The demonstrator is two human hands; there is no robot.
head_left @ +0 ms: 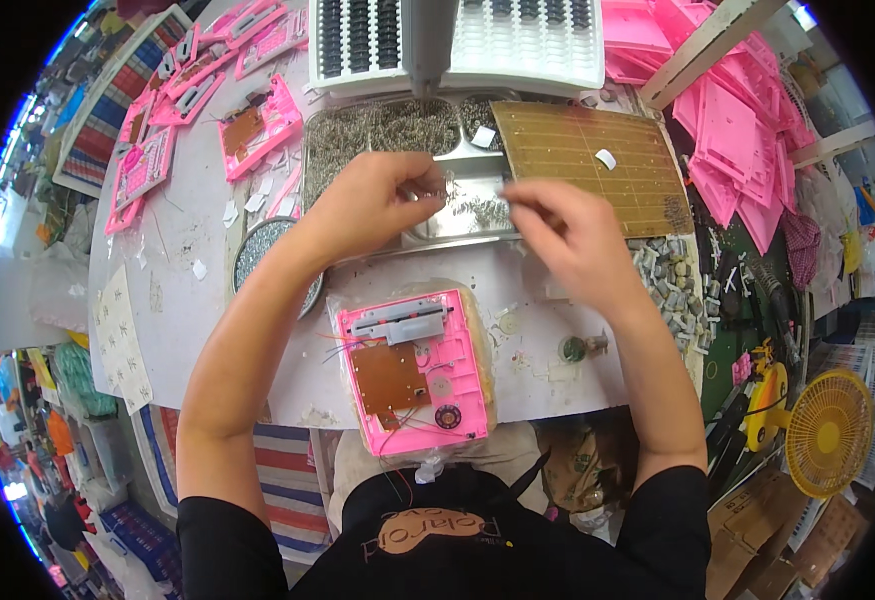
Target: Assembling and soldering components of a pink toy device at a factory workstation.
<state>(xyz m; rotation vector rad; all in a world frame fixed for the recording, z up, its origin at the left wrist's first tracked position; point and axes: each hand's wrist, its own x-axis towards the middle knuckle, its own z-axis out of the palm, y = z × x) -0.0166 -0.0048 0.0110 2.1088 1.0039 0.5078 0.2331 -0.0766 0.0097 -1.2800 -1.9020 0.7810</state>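
Both my hands are over a metal tray [457, 242] that holds many small metal pieces. My left hand [372, 205] is closed, thumb and fingers together above the tray's near compartment; what it pinches, if anything, is too small to name. My right hand [582, 235] reaches in from the other side, thumb and forefinger pinched at the compartment's right edge, and anything between them is hidden. Nearer to me lies an open pink plastic housing [470, 375] on a padded, plastic-wrapped support. Inside it are a brown circuit board [382, 378], loose thin wires and a grey strip-shaped part [397, 318].
A round dish of small metal parts [265, 255] stands beside my left forearm. Brown board sheet [582, 165] lies right of the tray, with grey pieces [662, 285] below it. Pink housings [737, 140] are piled far right. White parts trays [527, 50] stand behind; a yellow fan [829, 432] is at right.
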